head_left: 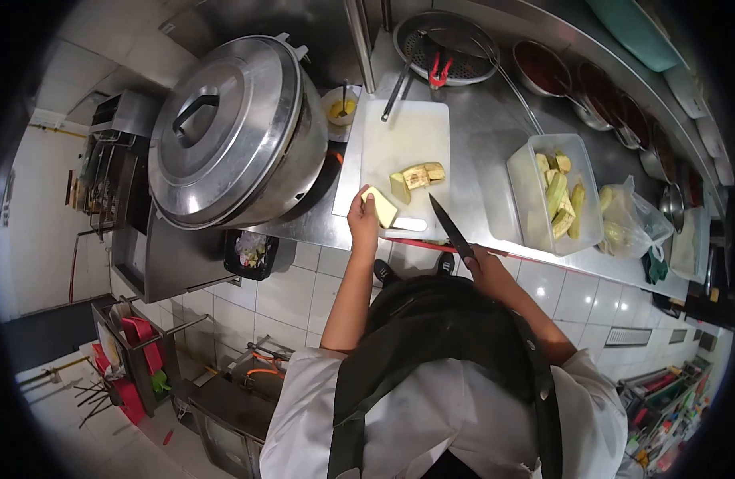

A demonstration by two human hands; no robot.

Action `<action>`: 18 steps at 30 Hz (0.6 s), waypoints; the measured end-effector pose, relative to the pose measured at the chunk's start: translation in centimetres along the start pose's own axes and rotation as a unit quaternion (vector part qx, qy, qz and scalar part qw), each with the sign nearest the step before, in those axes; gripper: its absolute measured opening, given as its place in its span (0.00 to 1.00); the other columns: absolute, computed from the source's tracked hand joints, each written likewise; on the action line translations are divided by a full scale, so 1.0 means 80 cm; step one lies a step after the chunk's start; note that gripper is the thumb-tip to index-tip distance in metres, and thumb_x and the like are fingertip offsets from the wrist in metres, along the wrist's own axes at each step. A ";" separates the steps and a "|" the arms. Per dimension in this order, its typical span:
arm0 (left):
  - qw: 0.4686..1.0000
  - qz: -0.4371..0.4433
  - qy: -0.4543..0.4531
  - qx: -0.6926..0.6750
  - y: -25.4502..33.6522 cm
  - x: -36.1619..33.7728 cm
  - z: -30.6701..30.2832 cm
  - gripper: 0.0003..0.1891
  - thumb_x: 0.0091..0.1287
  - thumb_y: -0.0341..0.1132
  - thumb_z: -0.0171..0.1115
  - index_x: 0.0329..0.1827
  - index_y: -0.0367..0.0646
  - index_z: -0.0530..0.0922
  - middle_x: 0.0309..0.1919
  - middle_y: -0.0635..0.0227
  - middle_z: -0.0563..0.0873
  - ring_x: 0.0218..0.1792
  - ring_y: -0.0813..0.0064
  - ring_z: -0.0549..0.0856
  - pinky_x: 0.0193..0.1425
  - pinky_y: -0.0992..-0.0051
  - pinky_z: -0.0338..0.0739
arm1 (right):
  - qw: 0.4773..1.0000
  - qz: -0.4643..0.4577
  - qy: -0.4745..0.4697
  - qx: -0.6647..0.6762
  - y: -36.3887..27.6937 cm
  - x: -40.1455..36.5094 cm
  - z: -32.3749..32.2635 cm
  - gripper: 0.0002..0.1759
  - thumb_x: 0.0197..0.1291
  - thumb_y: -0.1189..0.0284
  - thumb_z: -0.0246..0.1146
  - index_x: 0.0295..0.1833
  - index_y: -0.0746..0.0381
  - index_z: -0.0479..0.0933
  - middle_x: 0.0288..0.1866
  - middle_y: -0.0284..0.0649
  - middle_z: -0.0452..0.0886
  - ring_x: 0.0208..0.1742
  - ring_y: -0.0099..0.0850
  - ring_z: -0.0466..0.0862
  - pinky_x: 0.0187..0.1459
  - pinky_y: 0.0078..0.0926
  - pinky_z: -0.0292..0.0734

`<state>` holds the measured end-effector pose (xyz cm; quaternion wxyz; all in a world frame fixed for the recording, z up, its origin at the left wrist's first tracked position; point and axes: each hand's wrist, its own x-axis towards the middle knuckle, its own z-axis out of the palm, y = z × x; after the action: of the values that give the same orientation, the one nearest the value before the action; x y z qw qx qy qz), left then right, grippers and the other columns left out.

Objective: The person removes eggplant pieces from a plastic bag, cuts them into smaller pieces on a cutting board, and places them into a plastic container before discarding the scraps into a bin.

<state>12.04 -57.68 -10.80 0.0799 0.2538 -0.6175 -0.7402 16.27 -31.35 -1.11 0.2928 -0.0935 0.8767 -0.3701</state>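
Note:
On the white cutting board (407, 128) lie a few pale, cut eggplant-like pieces (419, 174) with browned patches. My left hand (363, 214) holds a pale yellow piece (381, 206) at the board's lower left corner, its thumb on top. Closed round the handle of a dark-bladed knife (449, 227), my right hand (484, 263) is off the board's lower right. The blade points up and left toward the cut pieces, without touching them. More peeled, elongated pieces (561, 199) fill part of a clear plastic container (529, 219) on the right.
A large lidded pot (232, 136) stands at left, beside a small bowl (339, 107). A strainer (455, 68) sits behind the board. Several metal bowls (541, 68) line the back right. A plastic bag (629, 219) lies right of the container. A bin (252, 254) is below the counter edge.

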 end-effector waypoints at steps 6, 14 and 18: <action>0.909 -0.205 -0.080 -0.353 0.058 -0.043 -0.011 0.29 0.73 0.54 0.33 0.55 0.38 0.72 0.31 0.69 0.76 0.31 0.73 0.76 0.36 0.71 0.73 | 0.998 -0.052 -0.020 0.041 -0.059 -0.007 -0.024 0.09 0.64 0.71 0.50 0.42 0.66 0.63 0.25 0.56 0.75 0.32 0.55 0.78 0.31 0.45 0.68; 0.986 -0.075 -0.074 -0.125 0.062 -0.059 -0.009 0.29 0.74 0.51 0.27 0.56 0.41 0.75 0.28 0.68 0.78 0.25 0.77 0.78 0.24 0.77 0.75 | 0.941 -0.160 0.034 -0.297 -0.098 -0.002 -0.040 0.09 0.51 0.77 0.54 0.40 0.64 0.70 0.25 0.51 0.79 0.28 0.47 0.81 0.30 0.43 0.75; 0.998 0.006 -0.061 -0.005 0.074 -0.062 -0.012 0.28 0.74 0.50 0.27 0.54 0.41 0.75 0.26 0.69 0.77 0.22 0.78 0.78 0.20 0.79 0.75 | 0.928 -0.166 0.015 -0.333 -0.122 0.002 -0.048 0.10 0.50 0.79 0.52 0.40 0.66 0.70 0.25 0.52 0.79 0.28 0.48 0.82 0.31 0.42 0.76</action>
<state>15.59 -57.68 -3.91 0.0478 0.2042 -0.6192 -0.7567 13.39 -36.05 7.84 0.1660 -0.3242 0.9258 -0.1013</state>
